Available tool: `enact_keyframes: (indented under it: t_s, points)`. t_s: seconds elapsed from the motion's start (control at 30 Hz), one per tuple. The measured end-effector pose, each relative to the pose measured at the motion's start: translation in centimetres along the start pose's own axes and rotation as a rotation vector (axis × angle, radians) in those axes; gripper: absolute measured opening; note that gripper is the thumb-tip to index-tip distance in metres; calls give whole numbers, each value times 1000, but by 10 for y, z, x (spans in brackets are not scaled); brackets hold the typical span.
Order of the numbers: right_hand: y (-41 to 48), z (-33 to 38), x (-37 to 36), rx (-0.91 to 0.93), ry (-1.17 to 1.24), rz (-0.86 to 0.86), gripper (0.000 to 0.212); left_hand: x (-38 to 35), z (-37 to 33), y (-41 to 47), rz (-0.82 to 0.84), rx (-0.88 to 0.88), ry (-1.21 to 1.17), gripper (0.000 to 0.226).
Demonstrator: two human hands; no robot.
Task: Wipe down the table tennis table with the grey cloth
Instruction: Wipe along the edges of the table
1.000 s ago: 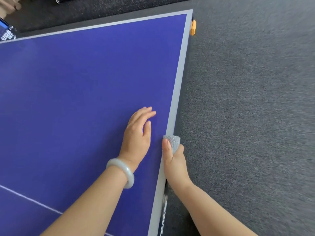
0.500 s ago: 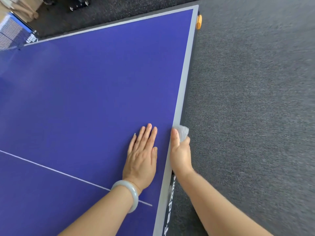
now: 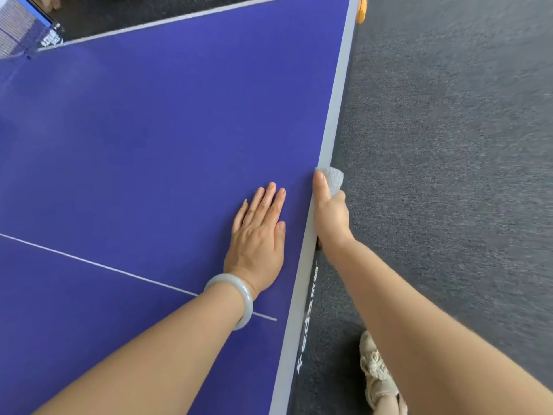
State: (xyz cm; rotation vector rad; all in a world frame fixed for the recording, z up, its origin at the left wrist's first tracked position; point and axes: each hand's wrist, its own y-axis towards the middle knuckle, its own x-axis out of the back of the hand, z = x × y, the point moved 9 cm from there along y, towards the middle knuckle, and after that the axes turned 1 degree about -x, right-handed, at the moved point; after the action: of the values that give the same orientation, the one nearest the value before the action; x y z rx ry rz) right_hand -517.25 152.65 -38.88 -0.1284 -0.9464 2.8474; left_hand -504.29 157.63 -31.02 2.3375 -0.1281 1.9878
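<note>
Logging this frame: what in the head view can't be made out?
All in the head view.
Grey cloth: only a corner shows; the right hand and the table edge hide the rest.
Right hand's fingers: hidden beneath the edge.
Net: cut off by the frame's top-left corner.
Side lettering: too slanted and small to read.
Shoe: partly behind the right forearm.

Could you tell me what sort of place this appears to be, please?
Most likely an indoor games or sports room: a blue table tennis table, its net at the far end, and grey carpet underfoot.
</note>
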Motion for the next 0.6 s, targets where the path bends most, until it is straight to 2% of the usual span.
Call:
enact_keyframes:
  t_s: [0.13, 0.23, 0.4, 0.53, 0.6]
  points:
    - [-88, -66, 2, 67, 60, 4, 53, 1, 1, 0, -14, 6, 0, 57]
    - [-145, -99, 0, 66, 96, 65, 59, 0, 1, -1, -5, 13, -12, 57]
    - [-80, -58, -2, 38, 89, 81, 47, 2, 0, 0, -13, 3, -11, 55]
    - [-32, -28, -3, 25, 89, 31, 64, 2, 2, 0, -18, -2, -4, 53]
    - [-38, -35, -2, 41, 84, 40, 57, 1, 2, -1, -21, 4, -8, 52]
